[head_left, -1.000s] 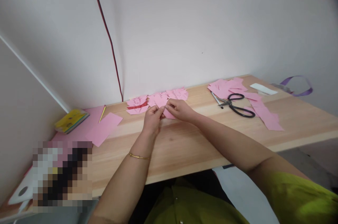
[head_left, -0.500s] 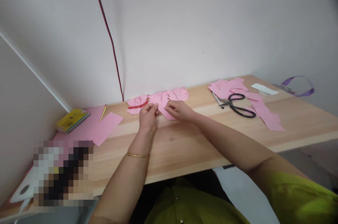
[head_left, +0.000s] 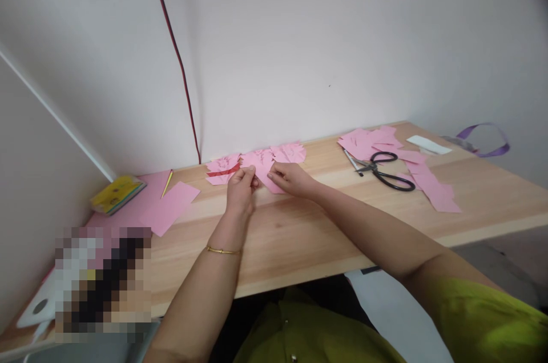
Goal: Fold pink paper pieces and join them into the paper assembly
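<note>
A pink paper cut-out with a jagged top lies at the back of the table, between my hands. My left hand is closed in a pinch at its left edge; the fingertips are partly hidden. At its right side my right hand is closed too, thumb and curled forefinger on the paper. Two similar pieces flank it: a left pink cut-out with a red strip across it, and a right pink cut-out. The strip's right end reaches my left hand.
Black-handled scissors and a pen lie to the right beside pink paper scraps. Leftward are pink sheets, a yellow pencil and a yellow packet. A white strip lies far right. A cable hangs down the wall.
Almost nothing differs. My left hand has shifted very slightly, while my right hand and the papers stay in place.
</note>
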The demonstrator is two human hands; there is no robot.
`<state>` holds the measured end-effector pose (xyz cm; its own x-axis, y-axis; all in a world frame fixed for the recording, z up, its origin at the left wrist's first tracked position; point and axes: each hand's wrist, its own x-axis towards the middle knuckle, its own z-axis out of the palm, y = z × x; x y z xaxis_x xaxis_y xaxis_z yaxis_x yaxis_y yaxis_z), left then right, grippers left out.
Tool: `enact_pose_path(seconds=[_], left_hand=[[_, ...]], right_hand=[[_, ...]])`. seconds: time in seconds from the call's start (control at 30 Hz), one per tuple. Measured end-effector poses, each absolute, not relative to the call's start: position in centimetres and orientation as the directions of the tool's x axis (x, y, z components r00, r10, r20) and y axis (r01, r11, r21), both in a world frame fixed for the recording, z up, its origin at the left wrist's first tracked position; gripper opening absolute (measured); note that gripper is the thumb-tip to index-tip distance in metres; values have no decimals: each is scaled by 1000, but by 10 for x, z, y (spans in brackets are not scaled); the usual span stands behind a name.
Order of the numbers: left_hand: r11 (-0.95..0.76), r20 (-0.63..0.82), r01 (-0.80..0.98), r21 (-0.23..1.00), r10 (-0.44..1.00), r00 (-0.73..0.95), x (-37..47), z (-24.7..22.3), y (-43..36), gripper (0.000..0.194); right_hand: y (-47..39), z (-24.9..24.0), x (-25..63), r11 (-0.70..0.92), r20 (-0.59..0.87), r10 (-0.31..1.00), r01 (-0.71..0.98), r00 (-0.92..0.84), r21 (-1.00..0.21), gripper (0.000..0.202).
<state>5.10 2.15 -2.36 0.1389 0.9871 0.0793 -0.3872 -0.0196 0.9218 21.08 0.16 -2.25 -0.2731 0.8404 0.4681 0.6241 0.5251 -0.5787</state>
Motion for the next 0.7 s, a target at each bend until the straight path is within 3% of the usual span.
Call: enact_pose_path(seconds=[0.27,0.7], left_hand=[[52,7,-200,979,959,282,55,-34,19,27],[55,2,-198,979,962,273,55,-29,17,21]], right_hand=[[2,-24,210,523,476,840,622,-260,-583,23],[2,-23,211,526,490,836,615,-248,-587,23]])
